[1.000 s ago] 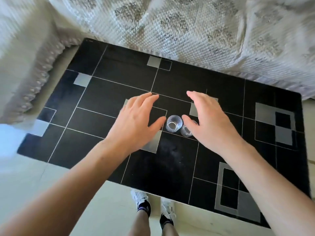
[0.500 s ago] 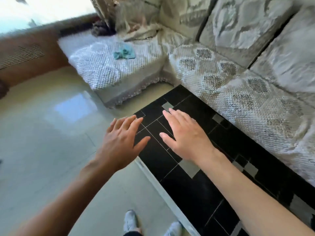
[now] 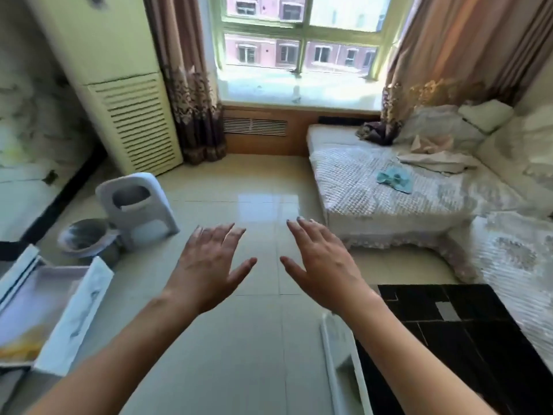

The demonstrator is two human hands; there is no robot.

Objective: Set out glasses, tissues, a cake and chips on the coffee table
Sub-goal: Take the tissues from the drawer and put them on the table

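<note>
Only a corner of the black patterned desk shows, lower right, nothing visible on it; both hands hover over the tiled floor just left of the desk, left hand and right hand spread flat, fingers relaxed, holding nothing; sofa sits behind the desk, white stool well off to its left.

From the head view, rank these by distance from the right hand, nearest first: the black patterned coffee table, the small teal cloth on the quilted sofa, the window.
1. Black patterned coffee table: just below and right of the right hand.
2. Small teal cloth: on the quilted sofa, ahead to the right.
3. Window: in the far wall, straight ahead.
</note>
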